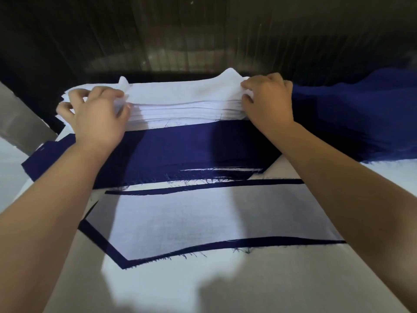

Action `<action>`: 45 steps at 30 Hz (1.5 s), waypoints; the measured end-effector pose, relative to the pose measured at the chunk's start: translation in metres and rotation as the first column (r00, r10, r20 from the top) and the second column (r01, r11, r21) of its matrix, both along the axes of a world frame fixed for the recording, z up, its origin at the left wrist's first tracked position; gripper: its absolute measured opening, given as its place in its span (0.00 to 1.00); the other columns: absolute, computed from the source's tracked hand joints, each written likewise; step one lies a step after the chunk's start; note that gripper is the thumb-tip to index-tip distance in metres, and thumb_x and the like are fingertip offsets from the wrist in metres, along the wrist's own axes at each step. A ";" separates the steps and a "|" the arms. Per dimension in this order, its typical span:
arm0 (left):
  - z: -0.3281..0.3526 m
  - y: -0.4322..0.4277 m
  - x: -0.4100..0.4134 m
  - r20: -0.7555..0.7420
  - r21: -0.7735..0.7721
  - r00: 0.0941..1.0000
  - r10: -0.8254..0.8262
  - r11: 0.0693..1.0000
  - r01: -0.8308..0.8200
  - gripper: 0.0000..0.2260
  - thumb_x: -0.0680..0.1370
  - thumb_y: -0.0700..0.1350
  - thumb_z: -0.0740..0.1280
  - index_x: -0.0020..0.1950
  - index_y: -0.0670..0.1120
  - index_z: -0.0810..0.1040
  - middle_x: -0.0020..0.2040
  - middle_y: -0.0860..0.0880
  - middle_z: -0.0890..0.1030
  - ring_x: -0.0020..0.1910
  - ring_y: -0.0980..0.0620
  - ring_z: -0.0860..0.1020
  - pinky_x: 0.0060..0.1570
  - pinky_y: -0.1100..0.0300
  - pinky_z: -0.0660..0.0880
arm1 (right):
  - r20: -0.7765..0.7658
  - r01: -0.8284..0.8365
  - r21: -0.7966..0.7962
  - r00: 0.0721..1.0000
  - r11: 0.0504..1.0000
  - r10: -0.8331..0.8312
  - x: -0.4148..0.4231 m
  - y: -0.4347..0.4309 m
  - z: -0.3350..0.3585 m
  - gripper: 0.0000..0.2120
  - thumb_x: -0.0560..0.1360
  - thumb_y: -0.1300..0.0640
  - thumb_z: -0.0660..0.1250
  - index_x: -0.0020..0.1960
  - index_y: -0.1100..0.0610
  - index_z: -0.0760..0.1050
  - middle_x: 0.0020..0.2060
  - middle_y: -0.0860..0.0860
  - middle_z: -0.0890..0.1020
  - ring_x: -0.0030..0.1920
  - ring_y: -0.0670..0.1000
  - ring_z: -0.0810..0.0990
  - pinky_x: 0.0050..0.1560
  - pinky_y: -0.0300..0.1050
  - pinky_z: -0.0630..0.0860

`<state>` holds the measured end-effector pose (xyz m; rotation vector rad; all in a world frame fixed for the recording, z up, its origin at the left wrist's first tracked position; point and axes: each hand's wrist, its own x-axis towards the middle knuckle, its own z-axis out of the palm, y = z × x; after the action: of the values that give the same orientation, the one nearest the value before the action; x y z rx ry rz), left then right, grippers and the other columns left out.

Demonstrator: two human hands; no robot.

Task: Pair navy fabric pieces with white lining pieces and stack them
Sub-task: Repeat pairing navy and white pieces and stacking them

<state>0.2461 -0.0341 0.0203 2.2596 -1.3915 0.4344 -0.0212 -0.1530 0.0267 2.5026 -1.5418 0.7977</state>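
1. Reaching forward over the worktop (225, 290), both bare arms stretch to the far stack of white lining pieces (187, 110).
2. The left hand (99, 118) sits at the stack's left end, fingers curled, with thumb and fingertips pinching the edge of the top lining piece (180, 92).
3. The right hand (268, 100) sits at the stack's right end, fingers bent, pinching the same top piece at its corner.
4. Both far corners of that top piece are raised off the stack, and its middle lies flat on the layers beneath.
5. The lining stack shows many thin layers along its near edge and rests on the far part of a pile of navy fabric pieces (180, 150).
6. The navy pile's near edge is frayed, with loose threads and slivers of white showing between layers.
7. Nearer the person lies one paired set: a white lining sheet (191, 215) flat on a navy piece (103, 243), whose edge shows as a dark border along the far, left and near sides.
8. A loose heap of navy cloth (361, 123) lies at the right, just beside the right hand.
9. Shadows of the arms fall across the pale worktop.
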 end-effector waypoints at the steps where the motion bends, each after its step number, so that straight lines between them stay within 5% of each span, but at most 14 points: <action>1: 0.000 0.002 0.001 0.030 -0.032 1.000 -0.001 0.999 0.002 0.12 0.81 0.47 0.62 0.61 0.46 0.79 0.64 0.45 0.76 0.65 0.38 0.63 0.61 0.43 0.56 | 0.011 0.005 -0.017 1.000 1.000 -0.005 0.000 -0.001 0.002 0.14 0.79 0.58 0.58 0.63 0.55 0.75 0.60 0.52 0.77 0.62 0.57 0.68 0.59 0.50 0.61; 11: 0.005 0.008 -0.002 0.055 -0.145 0.997 0.050 0.989 -0.041 0.08 0.77 0.48 0.69 0.50 0.45 0.84 0.57 0.45 0.77 0.60 0.38 0.67 0.56 0.44 0.58 | 0.140 -0.029 -0.024 0.990 0.999 0.032 -0.005 -0.001 0.012 0.07 0.78 0.59 0.62 0.54 0.59 0.76 0.59 0.53 0.73 0.53 0.52 0.75 0.46 0.39 0.68; 19: 0.008 0.009 -0.003 0.053 -0.134 0.998 -0.036 0.990 0.043 0.11 0.78 0.47 0.67 0.54 0.43 0.84 0.56 0.40 0.77 0.57 0.36 0.69 0.56 0.44 0.61 | 0.549 -0.150 0.162 0.835 0.975 0.038 -0.007 0.007 0.012 0.02 0.80 0.61 0.59 0.51 0.55 0.69 0.48 0.51 0.78 0.37 0.45 0.80 0.35 0.32 0.74; 22: 0.007 0.014 -0.004 0.044 -0.163 0.997 -0.062 0.984 0.068 0.08 0.78 0.39 0.65 0.53 0.44 0.84 0.55 0.42 0.76 0.55 0.39 0.72 0.57 0.46 0.62 | 0.630 -0.181 0.154 0.775 0.971 0.045 -0.014 0.014 0.011 0.03 0.80 0.60 0.59 0.52 0.55 0.70 0.52 0.51 0.78 0.40 0.45 0.82 0.40 0.36 0.78; 27: 0.004 0.027 -0.014 -0.040 -0.252 0.994 -0.105 0.963 0.091 0.08 0.77 0.37 0.65 0.51 0.44 0.83 0.55 0.44 0.76 0.49 0.48 0.74 0.54 0.49 0.68 | 0.735 -0.247 0.157 0.676 0.956 0.054 -0.031 0.035 0.005 0.06 0.79 0.64 0.60 0.49 0.53 0.69 0.43 0.41 0.75 0.50 0.50 0.80 0.52 0.51 0.79; 30: 0.002 0.038 -0.017 -0.136 -0.316 0.981 -0.142 0.944 0.093 0.08 0.77 0.37 0.65 0.51 0.44 0.83 0.53 0.48 0.75 0.43 0.63 0.67 0.45 0.59 0.67 | 0.722 -0.237 0.141 0.689 0.961 0.064 -0.043 0.049 0.001 0.07 0.78 0.63 0.61 0.50 0.51 0.70 0.47 0.43 0.76 0.50 0.48 0.79 0.52 0.41 0.77; 33: 0.000 0.050 -0.023 -0.181 -0.343 0.972 -0.148 0.936 0.079 0.07 0.78 0.38 0.66 0.52 0.44 0.83 0.55 0.46 0.76 0.46 0.63 0.67 0.46 0.62 0.66 | 0.727 -0.252 0.126 0.681 0.960 0.083 -0.056 0.065 -0.003 0.08 0.78 0.63 0.62 0.51 0.50 0.71 0.47 0.43 0.76 0.48 0.39 0.76 0.47 0.26 0.72; 37: -0.003 0.069 -0.034 -0.224 -0.388 0.961 -0.163 0.919 0.066 0.07 0.78 0.38 0.65 0.52 0.44 0.82 0.52 0.52 0.76 0.44 0.61 0.72 0.47 0.62 0.68 | 0.742 -0.325 0.094 0.653 0.941 0.151 -0.075 0.091 -0.004 0.11 0.77 0.66 0.63 0.50 0.50 0.73 0.47 0.40 0.77 0.48 0.34 0.76 0.50 0.27 0.72; 40: -0.006 0.086 -0.043 -0.279 -0.404 0.908 -0.312 0.896 0.184 0.09 0.79 0.35 0.63 0.51 0.46 0.81 0.48 0.62 0.71 0.43 0.62 0.76 0.42 0.70 0.72 | 0.764 -0.363 0.087 0.622 0.928 0.172 -0.095 0.111 -0.009 0.16 0.76 0.68 0.63 0.47 0.46 0.72 0.49 0.41 0.78 0.51 0.40 0.78 0.53 0.33 0.75; 45: -0.013 0.112 -0.059 -0.407 -0.414 0.778 -0.479 0.856 0.310 0.12 0.80 0.36 0.62 0.48 0.53 0.78 0.55 0.62 0.69 0.38 0.60 0.80 0.42 0.69 0.77 | 0.738 -0.307 0.139 0.666 0.942 0.108 -0.125 0.136 -0.020 0.17 0.74 0.70 0.64 0.42 0.47 0.72 0.49 0.41 0.79 0.47 0.43 0.78 0.47 0.31 0.75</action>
<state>0.1866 0.0782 0.0068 1.5839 -1.3478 -0.0701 -0.1465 -0.0169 0.0064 2.7385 -1.6147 1.9470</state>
